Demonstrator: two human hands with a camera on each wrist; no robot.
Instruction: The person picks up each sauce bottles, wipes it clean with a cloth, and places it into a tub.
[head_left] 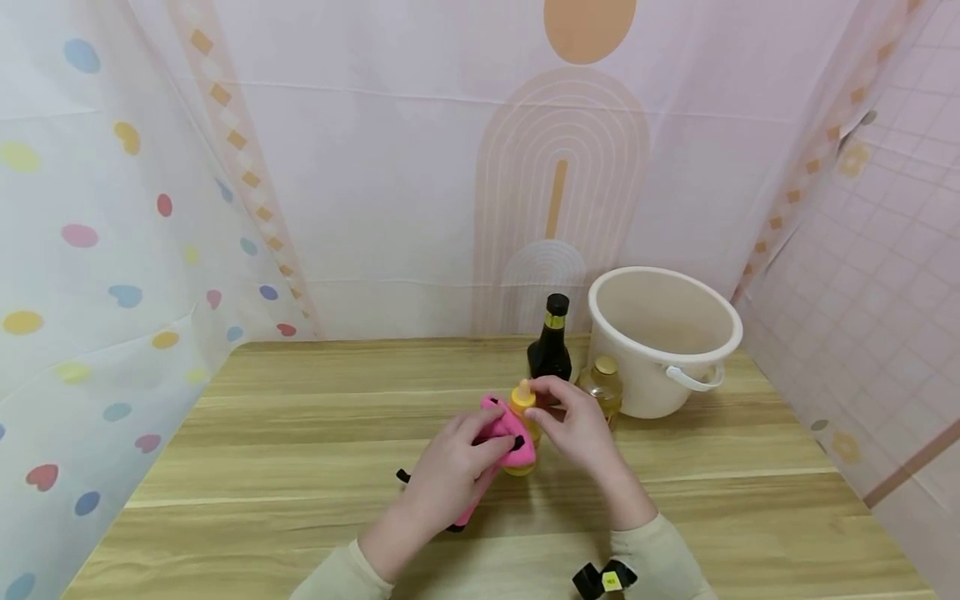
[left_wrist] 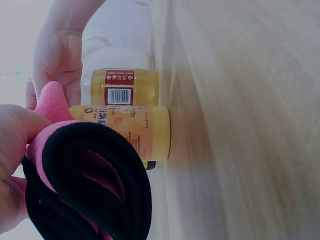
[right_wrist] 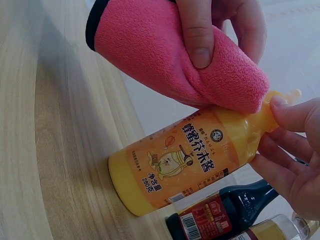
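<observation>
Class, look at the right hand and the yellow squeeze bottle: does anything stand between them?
Nothing visible does. The right hand already holds the yellow squeeze bottle by its top, fingers on the nozzle. The pink cloth, gripped by the left hand, lies against the bottle's shoulder beside those fingers, not between them and the bottle.

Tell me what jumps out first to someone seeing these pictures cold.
The bright pink cloth with black trim, gripped by the left hand and pressed against the yellow squeeze bottle at the middle of the wooden table. The right hand pinches that bottle's nozzle end. Behind them stand a dark bottle and a big cream bucket at the back right.
</observation>
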